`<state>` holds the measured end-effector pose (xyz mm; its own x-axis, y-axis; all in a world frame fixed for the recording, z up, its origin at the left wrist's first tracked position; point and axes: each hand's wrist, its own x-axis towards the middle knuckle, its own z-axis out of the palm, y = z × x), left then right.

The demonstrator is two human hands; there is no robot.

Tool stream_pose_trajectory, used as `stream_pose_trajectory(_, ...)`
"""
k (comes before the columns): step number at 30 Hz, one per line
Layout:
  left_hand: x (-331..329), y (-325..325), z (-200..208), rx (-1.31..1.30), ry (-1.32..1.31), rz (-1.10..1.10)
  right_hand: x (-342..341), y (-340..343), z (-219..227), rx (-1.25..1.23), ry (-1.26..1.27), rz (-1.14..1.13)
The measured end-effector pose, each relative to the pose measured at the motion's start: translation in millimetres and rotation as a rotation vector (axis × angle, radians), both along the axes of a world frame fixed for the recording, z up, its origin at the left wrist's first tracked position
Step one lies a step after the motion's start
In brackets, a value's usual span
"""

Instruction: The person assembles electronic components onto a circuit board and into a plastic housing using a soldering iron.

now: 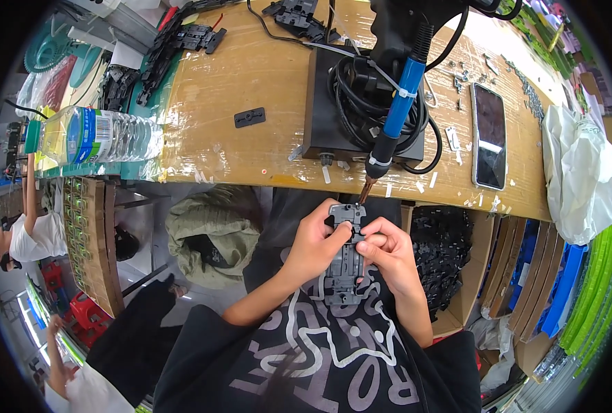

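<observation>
A long black plastic chassis-like part (344, 274) is held in front of my chest, below the table edge. My left hand (314, 242) is closed around its left side, the thumb lying across its upper face. Along the right edge of that part, my right hand (393, 256) is closed in a pinch; whatever its fingertips hold is too small to make out. Just above the part's top end hangs the coppery tip of a blue-and-black tool like a soldering iron (401, 100), pointing down. From this view I cannot tell whether tip and part touch.
A black box (318, 103) with coiled cable stands behind the tool. A phone (489, 138), scattered screws (460, 77) and a flat black piece (249, 118) lie on the table. At left rests a water bottle (103, 135); below right, a carton of black parts (444, 255).
</observation>
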<state>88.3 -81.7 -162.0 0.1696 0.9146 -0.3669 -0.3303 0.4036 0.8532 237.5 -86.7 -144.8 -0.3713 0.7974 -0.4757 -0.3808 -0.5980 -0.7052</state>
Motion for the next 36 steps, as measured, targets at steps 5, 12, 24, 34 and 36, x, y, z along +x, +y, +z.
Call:
stream_pose_trajectory(5, -5, 0, 0, 0.029, 0.080, -0.023, 1, 3, -3, 0.021, -0.021, 0.033)
stream_pose_trajectory(12, -65, 29, 40, -0.008, 0.615, -0.199, 59, 10, -42, -0.043, -0.303, 0.230)
stream_pose_trajectory(24, -183, 222, 37, 0.702, 2.020, -0.050, 278, -97, -254, -0.466, -1.039, -0.603)
stream_pose_trajectory(34, -181, 232, 39, 0.807, 1.995, -0.021, 226, 1, 10, 0.290, -0.938, -0.888)
stream_pose_trajectory(36, -179, 226, 47, 0.829, 1.995, 0.104, 217, 43, 42, 0.523, -1.082, -0.794)
